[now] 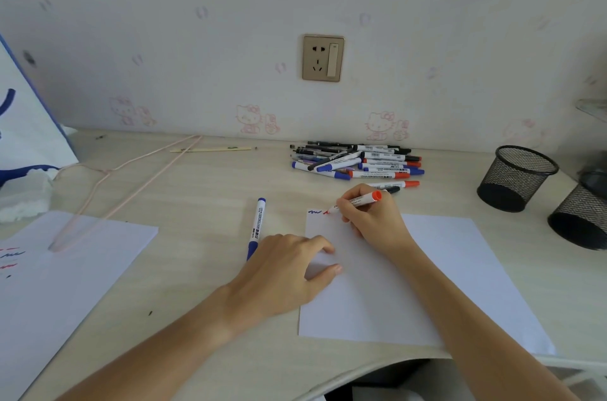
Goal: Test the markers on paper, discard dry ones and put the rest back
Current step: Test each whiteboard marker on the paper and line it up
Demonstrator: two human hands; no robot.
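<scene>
On desk (203, 190): right hand (371, 220) grips red marker (356, 202); left hand (289, 272) flat; two papers, two cups.

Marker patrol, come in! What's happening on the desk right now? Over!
Right hand gripping red marker, tip on paper. Left hand flat, holding sheet down. Nothing in the way.

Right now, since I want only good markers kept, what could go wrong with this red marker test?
The red marker in the right hand writes close to the paper's top edge, so a stroke may run onto the desk. The tested blue marker lies loose near the left hand and could get mixed back into the untested pile. The mesh cups sit tilted and may roll.
</scene>
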